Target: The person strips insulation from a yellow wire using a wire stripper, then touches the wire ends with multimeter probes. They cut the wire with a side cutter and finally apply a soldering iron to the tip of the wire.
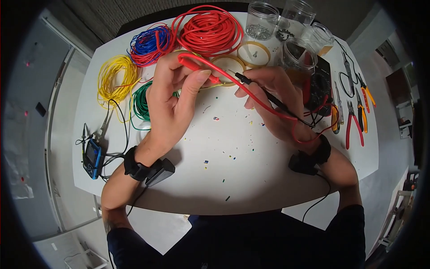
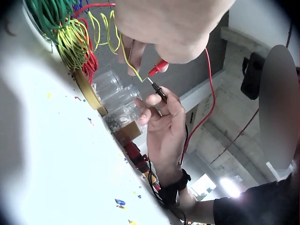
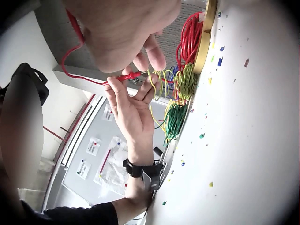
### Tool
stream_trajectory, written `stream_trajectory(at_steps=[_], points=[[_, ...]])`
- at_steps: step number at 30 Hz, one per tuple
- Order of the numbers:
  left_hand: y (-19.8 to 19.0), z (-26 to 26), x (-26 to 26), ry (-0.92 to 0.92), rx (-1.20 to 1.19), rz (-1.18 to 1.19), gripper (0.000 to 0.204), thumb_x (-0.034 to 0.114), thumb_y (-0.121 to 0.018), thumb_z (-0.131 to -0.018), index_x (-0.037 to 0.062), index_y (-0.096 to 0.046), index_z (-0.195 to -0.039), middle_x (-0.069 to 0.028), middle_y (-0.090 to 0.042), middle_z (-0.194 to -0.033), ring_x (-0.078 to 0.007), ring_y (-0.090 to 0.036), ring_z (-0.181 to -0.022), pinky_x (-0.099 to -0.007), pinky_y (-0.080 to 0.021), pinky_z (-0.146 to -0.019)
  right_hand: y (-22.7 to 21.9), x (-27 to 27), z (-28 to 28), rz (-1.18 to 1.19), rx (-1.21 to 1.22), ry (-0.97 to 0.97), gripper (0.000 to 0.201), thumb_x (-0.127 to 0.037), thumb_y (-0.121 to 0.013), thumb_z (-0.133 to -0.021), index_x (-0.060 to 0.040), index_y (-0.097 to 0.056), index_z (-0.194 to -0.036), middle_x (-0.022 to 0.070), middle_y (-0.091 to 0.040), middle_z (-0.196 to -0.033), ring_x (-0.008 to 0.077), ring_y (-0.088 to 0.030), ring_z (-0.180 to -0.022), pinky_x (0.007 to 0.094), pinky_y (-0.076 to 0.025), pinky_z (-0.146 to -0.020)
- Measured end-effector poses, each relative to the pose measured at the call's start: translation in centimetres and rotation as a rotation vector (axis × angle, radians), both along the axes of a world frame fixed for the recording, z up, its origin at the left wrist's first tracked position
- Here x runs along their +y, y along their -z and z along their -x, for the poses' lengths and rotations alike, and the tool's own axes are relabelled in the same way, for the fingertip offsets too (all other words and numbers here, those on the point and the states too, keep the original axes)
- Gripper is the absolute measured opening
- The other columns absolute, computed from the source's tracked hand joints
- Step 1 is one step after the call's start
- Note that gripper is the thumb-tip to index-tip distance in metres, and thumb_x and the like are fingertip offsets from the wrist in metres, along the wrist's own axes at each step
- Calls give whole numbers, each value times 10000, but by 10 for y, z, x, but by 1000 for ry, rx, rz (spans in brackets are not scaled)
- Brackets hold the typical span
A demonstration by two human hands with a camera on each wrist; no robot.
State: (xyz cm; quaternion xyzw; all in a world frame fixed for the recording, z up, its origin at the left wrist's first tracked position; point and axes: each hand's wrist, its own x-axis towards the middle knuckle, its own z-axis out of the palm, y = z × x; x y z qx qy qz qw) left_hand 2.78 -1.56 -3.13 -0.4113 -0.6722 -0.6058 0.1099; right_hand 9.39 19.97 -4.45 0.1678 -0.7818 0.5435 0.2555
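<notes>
My left hand [image 1: 172,98] pinches a red test probe [image 1: 191,65] above the table, its red lead arching over toward my right forearm. Opposite it, my right hand [image 1: 280,96] grips a black test probe [image 1: 243,78] like a pen, its metal tip aimed at the left fingertips. A thin yellow wire [image 2: 126,55] runs down to the left fingers in the left wrist view, its end close to both probe tips. Part of the red probe is hidden behind the left thumb. A black multimeter [image 1: 321,74] lies beyond the right hand.
Coils of red [image 1: 210,31], blue [image 1: 150,42], yellow [image 1: 117,78] and green wire [image 1: 141,101] lie behind the left hand. Clear jars [image 1: 261,20] stand at the back. Pliers [image 1: 354,125] and screwdrivers lie right; a small blue-edged device [image 1: 92,157] sits left. Wire scraps dot the table [image 1: 197,188].
</notes>
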Motion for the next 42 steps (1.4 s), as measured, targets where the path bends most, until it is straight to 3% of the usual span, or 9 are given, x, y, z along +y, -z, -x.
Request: stream_trajectory(at_steps=[2, 4, 8, 10, 20, 22, 26, 28, 42], points=[[0, 0, 2, 9, -39, -1, 126, 52, -496, -1076, -6, -439, -1172, -192, -676, -1098, -255, -716, -1036, -380, -626, -857, 1, 1, -1, -46, -12, 11, 177, -34, -645, -945, -41, -600, -1116, 73, -742, -875, 180, -718, -837, 340, -578, -791], [4, 0, 4, -24, -33, -88, 211, 56, -576, -1049, -35, -470, -1207, -146, -708, -1043, -191, -733, -942, -300, -586, -847, 0, 1, -1, -34, -15, 2, 181, -34, -648, -947, -39, -599, -1121, 76, -738, -882, 184, -725, -848, 341, -581, -798], [2, 0, 3, -30, -15, -74, 211, 54, -579, -1047, -35, -472, -1205, -144, -709, -1043, -196, -735, -943, -298, -583, -850, 3, 0, -1, -13, -7, -22, 199, -36, -666, -948, -22, -595, -1133, 93, -725, -891, 197, -742, -868, 341, -590, -807], [0, 2, 1, 2, 60, 7, 137, 56, -503, -1072, -9, -435, -1171, -190, -660, -1097, -265, -719, -1030, -409, -636, -876, 2, 2, -1, -8, -15, -39, 204, -38, -672, -947, -18, -595, -1134, 102, -725, -897, 201, -744, -865, 338, -592, -796], [2, -1, 3, -13, -3, 9, 140, 75, -514, -1071, -8, -440, -1156, -191, -659, -1093, -262, -715, -1039, -421, -642, -876, 5, 2, -2, -66, -20, -37, 215, -41, -662, -950, -16, -593, -1151, 124, -713, -944, 211, -752, -867, 343, -613, -796], [4, 0, 4, -30, -22, -49, 220, 40, -597, -1033, -31, -489, -1211, -149, -721, -1054, -212, -744, -978, -300, -591, -855, 4, 3, -1, -49, -22, -53, 217, -41, -650, -956, -16, -586, -1162, 124, -709, -939, 212, -751, -867, 345, -613, -793], [4, 1, 2, -30, 36, 3, 219, 40, -606, -1029, -30, -499, -1207, -151, -731, -1045, -209, -745, -983, -298, -585, -857, 2, 4, -1, -22, -21, -85, 217, -38, -614, -976, -11, -565, -1185, 129, -699, -924, 215, -751, -867, 352, -613, -787], [0, -1, 1, -10, 58, 102, 140, 104, -522, -1077, 5, -453, -1148, -186, -686, -1078, -254, -719, -1030, -385, -601, -897, 2, 4, -1, -14, -24, -100, 208, -39, -612, -979, -8, -563, -1179, 133, -698, -924, 216, -751, -869, 352, -613, -784], [3, 1, -1, -56, 50, 124, 137, 76, -516, -1072, -4, -440, -1153, -206, -686, -1093, -274, -722, -1031, -403, -629, -884, 7, 3, -1, -55, -39, -24, 223, -57, -712, -902, -57, -613, -1101, 111, -704, -907, 236, -748, -816, 333, -606, -742]])
